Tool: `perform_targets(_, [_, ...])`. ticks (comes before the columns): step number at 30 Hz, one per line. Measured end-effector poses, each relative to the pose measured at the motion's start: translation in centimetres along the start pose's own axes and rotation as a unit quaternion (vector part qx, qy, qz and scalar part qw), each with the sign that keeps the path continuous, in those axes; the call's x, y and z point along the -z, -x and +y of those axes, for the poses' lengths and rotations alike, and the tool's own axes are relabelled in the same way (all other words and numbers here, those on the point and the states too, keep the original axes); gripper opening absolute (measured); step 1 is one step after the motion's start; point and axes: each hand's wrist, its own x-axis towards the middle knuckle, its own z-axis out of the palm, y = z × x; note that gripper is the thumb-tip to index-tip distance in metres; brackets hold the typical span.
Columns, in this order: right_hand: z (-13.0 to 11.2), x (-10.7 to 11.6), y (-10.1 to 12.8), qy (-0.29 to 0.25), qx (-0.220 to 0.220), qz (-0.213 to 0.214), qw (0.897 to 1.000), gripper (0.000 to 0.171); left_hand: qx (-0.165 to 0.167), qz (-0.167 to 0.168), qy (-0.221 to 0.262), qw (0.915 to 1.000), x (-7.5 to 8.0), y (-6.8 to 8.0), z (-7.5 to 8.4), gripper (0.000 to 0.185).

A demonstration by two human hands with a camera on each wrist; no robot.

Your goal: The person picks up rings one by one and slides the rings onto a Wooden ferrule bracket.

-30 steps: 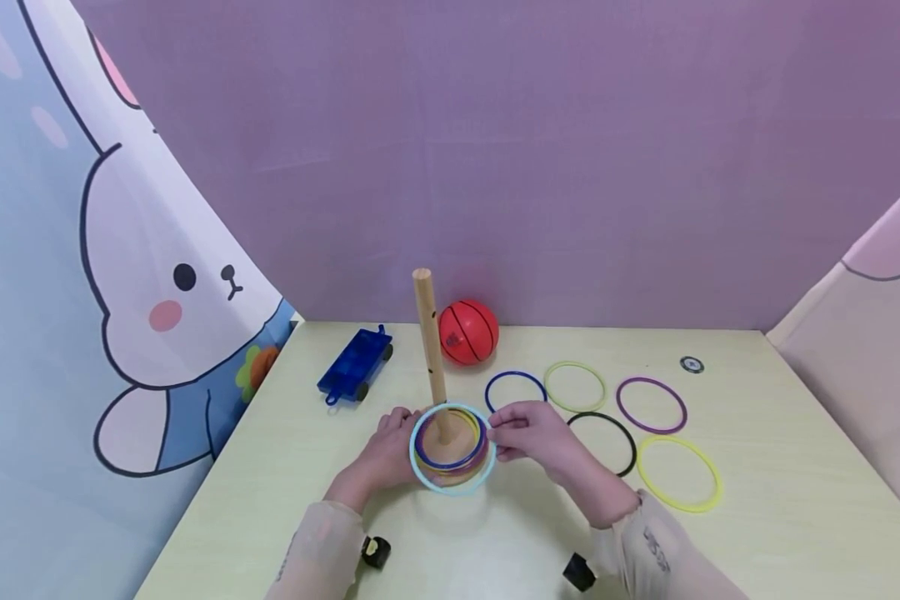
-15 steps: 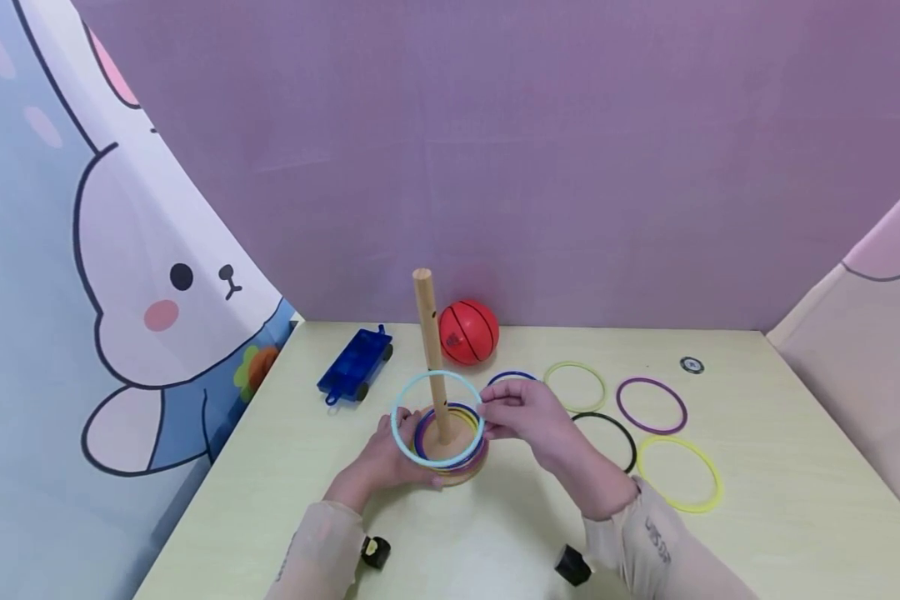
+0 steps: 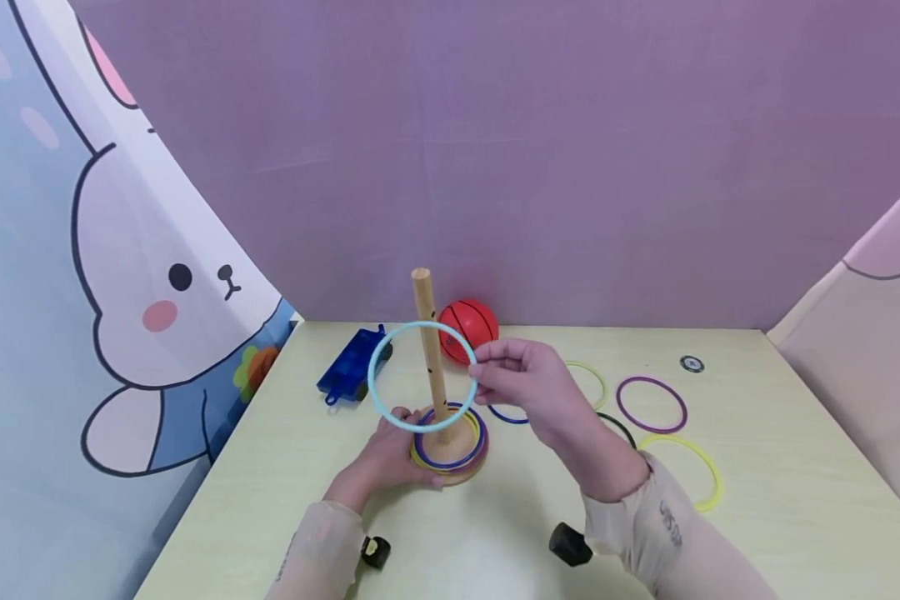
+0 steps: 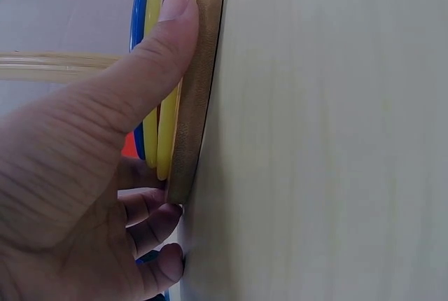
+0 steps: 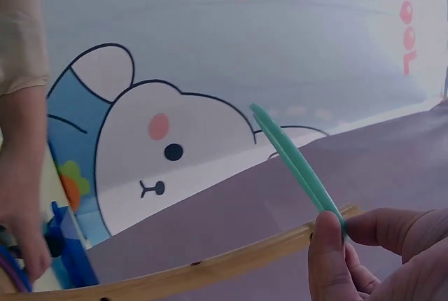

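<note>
L hand [image 3: 390, 454] fingers curled on peg base [image 3: 450, 475] edge, thumb on top, on counter [image 3: 757, 500]. Teal ring [image 3: 422, 377] around peg [image 3: 429, 350], mid-height, pinched by R hand [image 3: 528, 392] fingers [image 5: 329, 259] at its R edge.

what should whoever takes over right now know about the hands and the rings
Right hand pinches the light blue ring, raised partway up the wooden post, still around it.
Left hand holds the round wooden base, thumb on its rim.
Done: several rings lie loose on the table, among them a purple ring.
Left: blue, yellow and purple rings remain on the base.
</note>
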Motion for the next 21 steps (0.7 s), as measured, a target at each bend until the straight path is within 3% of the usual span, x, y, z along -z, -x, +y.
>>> perform_targets(12, [-4.2, -1.6, -1.0, -0.033, 0.059, 0.035, 0.997, 0.023, 0.001, -0.004, -0.001, 1.0, 0.3, 0.1, 0.3, 0.121])
perform_targets(21, [-4.4, -1.3, -1.7, -0.045, 0.058, 0.066, 0.995, 0.023, 0.009, -0.004, 0.01, 0.9999, 0.1, 0.1, 0.2, 0.119])
